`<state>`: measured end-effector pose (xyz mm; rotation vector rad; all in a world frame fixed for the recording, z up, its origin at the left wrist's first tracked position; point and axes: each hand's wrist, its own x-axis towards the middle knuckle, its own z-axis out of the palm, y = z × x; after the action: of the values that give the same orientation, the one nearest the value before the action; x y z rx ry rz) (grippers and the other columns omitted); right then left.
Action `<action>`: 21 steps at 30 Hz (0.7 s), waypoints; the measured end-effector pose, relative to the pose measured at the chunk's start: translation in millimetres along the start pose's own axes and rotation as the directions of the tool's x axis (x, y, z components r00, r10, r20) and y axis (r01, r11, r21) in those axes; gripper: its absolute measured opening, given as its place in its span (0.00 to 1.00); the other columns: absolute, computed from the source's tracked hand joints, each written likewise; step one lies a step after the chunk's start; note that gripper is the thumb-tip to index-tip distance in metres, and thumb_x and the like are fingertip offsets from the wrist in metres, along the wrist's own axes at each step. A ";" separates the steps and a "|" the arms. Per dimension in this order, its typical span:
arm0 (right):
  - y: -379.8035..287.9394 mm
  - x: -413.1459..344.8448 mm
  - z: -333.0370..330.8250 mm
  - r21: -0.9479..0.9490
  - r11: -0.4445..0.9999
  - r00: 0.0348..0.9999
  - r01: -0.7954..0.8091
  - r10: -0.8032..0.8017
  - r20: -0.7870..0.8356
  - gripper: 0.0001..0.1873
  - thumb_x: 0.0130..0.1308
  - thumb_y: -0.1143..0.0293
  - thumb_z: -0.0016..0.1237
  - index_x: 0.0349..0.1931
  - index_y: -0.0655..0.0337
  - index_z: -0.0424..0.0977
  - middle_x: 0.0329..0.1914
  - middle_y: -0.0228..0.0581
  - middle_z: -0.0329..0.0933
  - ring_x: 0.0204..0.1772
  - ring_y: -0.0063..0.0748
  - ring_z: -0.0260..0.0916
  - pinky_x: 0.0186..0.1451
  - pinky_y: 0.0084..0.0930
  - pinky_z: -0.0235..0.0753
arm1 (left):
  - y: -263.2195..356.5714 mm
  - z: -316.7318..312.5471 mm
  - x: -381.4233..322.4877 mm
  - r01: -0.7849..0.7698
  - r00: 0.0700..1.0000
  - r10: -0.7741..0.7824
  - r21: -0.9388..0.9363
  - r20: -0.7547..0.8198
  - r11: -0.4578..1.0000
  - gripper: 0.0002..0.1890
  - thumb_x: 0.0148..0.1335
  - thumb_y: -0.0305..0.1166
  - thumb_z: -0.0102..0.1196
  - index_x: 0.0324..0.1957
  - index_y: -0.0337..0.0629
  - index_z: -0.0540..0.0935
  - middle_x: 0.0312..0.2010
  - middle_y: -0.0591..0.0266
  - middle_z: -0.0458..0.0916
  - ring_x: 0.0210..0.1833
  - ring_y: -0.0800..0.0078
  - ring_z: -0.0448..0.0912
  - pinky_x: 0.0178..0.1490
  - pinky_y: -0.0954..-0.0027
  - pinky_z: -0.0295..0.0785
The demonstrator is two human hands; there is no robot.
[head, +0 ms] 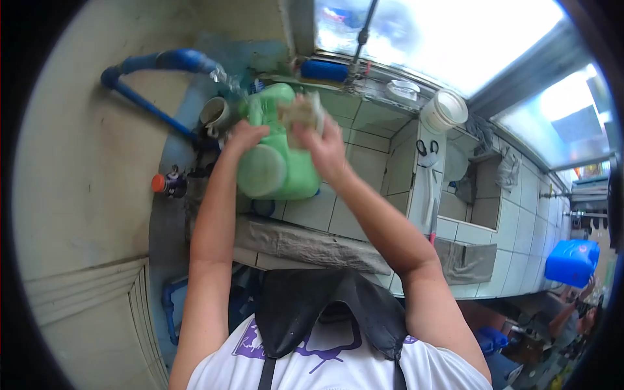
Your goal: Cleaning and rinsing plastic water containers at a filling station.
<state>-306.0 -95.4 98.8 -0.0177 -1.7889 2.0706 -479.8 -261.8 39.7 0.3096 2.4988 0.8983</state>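
A light green plastic jerrycan (304, 170) with a whitish round cap (263, 170) lies tilted in a white-tiled sink (363, 165). My left hand (247, 136) grips it at the handle side, with the thumb on the green plastic. My right hand (321, 144) is shut on a beige, blurred cloth or scrubber (303, 114), up against the jerrycan's upper side; whether they touch is hard to tell. From a blue pipe (185, 59) at the upper left, water (229, 80) runs down onto the jerrycan near its handle.
Left of the sink stand a mug (214, 114) and an orange-capped bottle (168, 184). Scissors (427, 148) lie on the divider below a white bucket (443, 111). Grey cloths (312, 246) drape the front edge. At far right, a person's hand is by a blue jerrycan (571, 263).
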 end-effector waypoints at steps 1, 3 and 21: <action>21.2 -27.9 -1.9 -0.067 0.998 0.999 -0.020 0.018 -0.027 0.29 0.66 0.62 0.48 0.67 0.60 0.64 0.62 0.43 0.72 0.62 0.36 0.69 0.64 0.35 0.70 | -8.5 -0.3 -6.3 -0.006 0.999 0.014 -0.180 0.042 0.984 0.24 0.49 0.43 0.61 0.42 0.32 0.84 0.38 0.51 0.85 0.43 0.61 0.83 0.49 0.62 0.74; 69.4 -83.6 -12.5 -0.763 0.620 0.982 0.183 -0.153 0.111 0.33 0.66 0.60 0.47 0.71 0.59 0.58 0.71 0.50 0.61 0.72 0.45 0.59 0.71 0.44 0.62 | -12.6 20.8 -14.7 -0.023 0.997 0.054 -0.410 0.063 0.912 0.22 0.50 0.37 0.60 0.46 0.33 0.82 0.38 0.57 0.83 0.42 0.68 0.80 0.47 0.66 0.73; 160.8 -126.3 -63.3 -0.696 0.597 0.916 -0.400 0.242 -0.319 0.45 0.69 0.37 0.34 0.75 0.59 0.43 0.78 0.63 0.37 0.80 0.62 0.34 0.79 0.51 0.35 | -51.5 52.9 -3.1 0.055 0.995 -0.081 -0.338 -0.063 0.940 0.22 0.50 0.39 0.60 0.44 0.33 0.84 0.38 0.54 0.84 0.41 0.65 0.80 0.48 0.67 0.72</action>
<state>-219.6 -90.1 -97.0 -0.8120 -2.5159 1.2710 -453.6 -273.4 -28.5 0.0763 2.3505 1.3049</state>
